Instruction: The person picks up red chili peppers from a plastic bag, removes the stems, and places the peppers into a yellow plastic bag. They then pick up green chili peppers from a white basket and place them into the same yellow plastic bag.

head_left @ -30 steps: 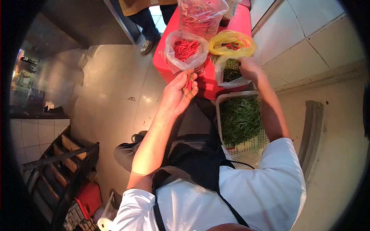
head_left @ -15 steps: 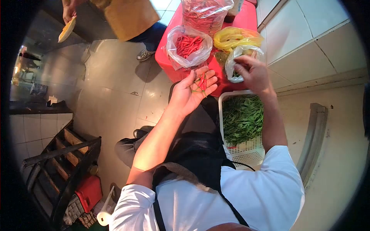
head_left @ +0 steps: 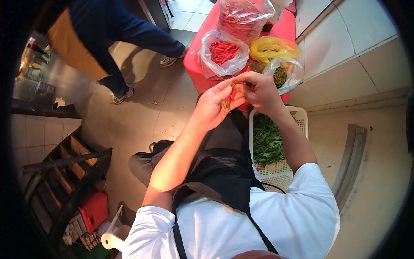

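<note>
My left hand (head_left: 214, 105) is curled around several small red chillies (head_left: 232, 96) with green stems. My right hand (head_left: 260, 90) meets it from the right, its thumb and fingers pinched at the chillies; what sits between those fingertips is too small to tell. Just beyond the hands, an open clear bag of red chillies (head_left: 222, 52) rests on the red surface (head_left: 195, 64). To its right, an open bag (head_left: 294, 73) shows green bits inside. A yellow bag (head_left: 276, 48) lies behind that one.
A larger bag of red chillies (head_left: 241, 19) stands at the back. A white basket (head_left: 303, 123) of leafy greens (head_left: 268, 140) is by my right forearm. Another person (head_left: 129, 26) walks at the upper left. Wooden steps (head_left: 73, 159) are at the lower left, a tiled wall at the right.
My right hand has come from the small bag to my left hand, whose fingers have curled in. The bag's green contents show more. The other person has moved left.
</note>
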`<state>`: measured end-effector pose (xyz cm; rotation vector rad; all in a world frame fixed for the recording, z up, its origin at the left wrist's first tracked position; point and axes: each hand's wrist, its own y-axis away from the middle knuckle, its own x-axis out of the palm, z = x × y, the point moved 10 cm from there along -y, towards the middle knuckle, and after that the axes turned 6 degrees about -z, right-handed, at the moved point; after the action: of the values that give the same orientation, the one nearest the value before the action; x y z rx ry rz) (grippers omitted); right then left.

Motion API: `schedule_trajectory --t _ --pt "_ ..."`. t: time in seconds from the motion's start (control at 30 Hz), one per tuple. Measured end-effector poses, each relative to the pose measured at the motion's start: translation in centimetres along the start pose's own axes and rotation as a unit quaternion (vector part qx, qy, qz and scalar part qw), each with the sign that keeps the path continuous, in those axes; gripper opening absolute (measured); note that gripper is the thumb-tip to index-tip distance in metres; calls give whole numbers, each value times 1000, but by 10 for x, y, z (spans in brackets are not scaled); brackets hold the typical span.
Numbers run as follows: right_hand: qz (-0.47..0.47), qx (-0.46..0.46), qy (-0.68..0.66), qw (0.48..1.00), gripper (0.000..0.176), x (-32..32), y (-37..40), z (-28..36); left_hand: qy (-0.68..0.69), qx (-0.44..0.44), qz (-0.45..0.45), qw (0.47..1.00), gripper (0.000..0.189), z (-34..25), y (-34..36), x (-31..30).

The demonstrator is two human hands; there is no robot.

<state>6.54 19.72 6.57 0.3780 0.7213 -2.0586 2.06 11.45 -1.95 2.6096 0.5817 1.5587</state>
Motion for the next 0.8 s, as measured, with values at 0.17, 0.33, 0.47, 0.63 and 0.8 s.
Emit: schedule_trajectory --t 0.17,0.33,0.47,0.63,0.8 --pt "-18 75 -37 996 12 3 -3 -9 -100 10 -63 993 24 0 0 -25" --pt "24 156 -92 983 10 23 2 -27 -147 3 -83 986 17 -5 3 -29" --pt "-5 308 -468 828 14 42 10 -58 -108 -6 -61 992 17 -10 7 -28" --pt "-85 232 -358 900 12 11 7 -57 -13 15 -66 998 25 -14 3 -39" --pt "-234 153 -13 960 15 -93 16 -76 48 15 -38 998 31 -19 -2 -41"
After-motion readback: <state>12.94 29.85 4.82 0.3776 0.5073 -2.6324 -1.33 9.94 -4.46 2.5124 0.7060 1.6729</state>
